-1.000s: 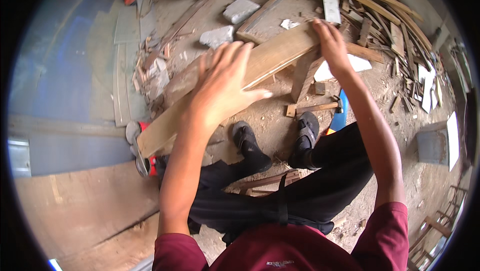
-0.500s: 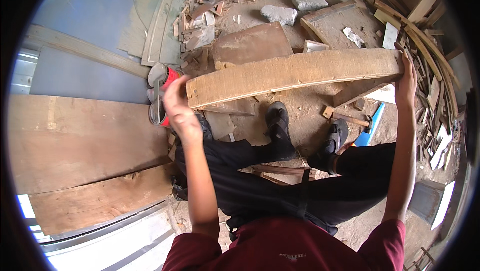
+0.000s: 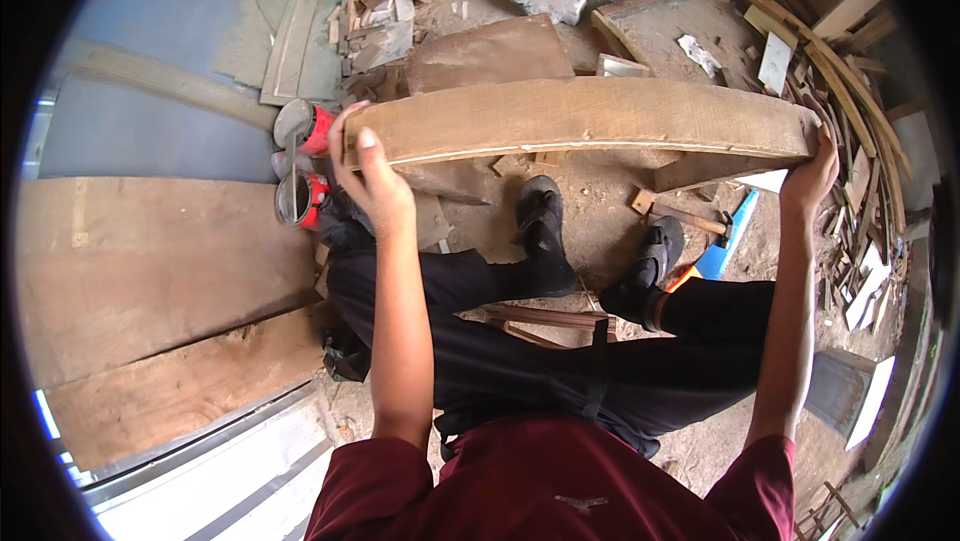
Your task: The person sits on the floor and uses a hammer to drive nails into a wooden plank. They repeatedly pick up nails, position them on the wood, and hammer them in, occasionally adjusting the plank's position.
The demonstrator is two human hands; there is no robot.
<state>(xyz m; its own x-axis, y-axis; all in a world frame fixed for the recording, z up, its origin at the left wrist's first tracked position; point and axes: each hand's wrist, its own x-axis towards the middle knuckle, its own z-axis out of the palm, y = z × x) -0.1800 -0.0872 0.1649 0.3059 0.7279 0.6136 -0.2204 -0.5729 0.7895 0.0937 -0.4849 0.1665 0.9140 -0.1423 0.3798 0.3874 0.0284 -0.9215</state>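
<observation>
A long, light-brown wooden piece (image 3: 590, 116), curved in this view, spans from one of my hands to the other above the floor. My left hand (image 3: 375, 166) is closed round its left end, the thumb on the near face and the fingers behind. At the opposite end my right hand (image 3: 812, 169) grips the wood, its fingers partly hidden by the end. Part of a further wooden board (image 3: 700, 170) shows just below the right half. Beneath lie a hammer (image 3: 692, 219) with a wooden handle and a handsaw (image 3: 722, 246) with a blue blade and orange handle.
Two red cans (image 3: 316, 131) stand left, beside a large plywood sheet (image 3: 180, 261). A brown board (image 3: 490, 56) and pale stone blocks (image 3: 548, 3) lie on the floor ahead. Scrap wood and long curved strips (image 3: 850, 91) pile up at the right. My shoes (image 3: 540, 209) are below the wood.
My left hand has gone from a loose, blurred touch to a grip round the left end. The wooden piece now sits more level, its left end raised.
</observation>
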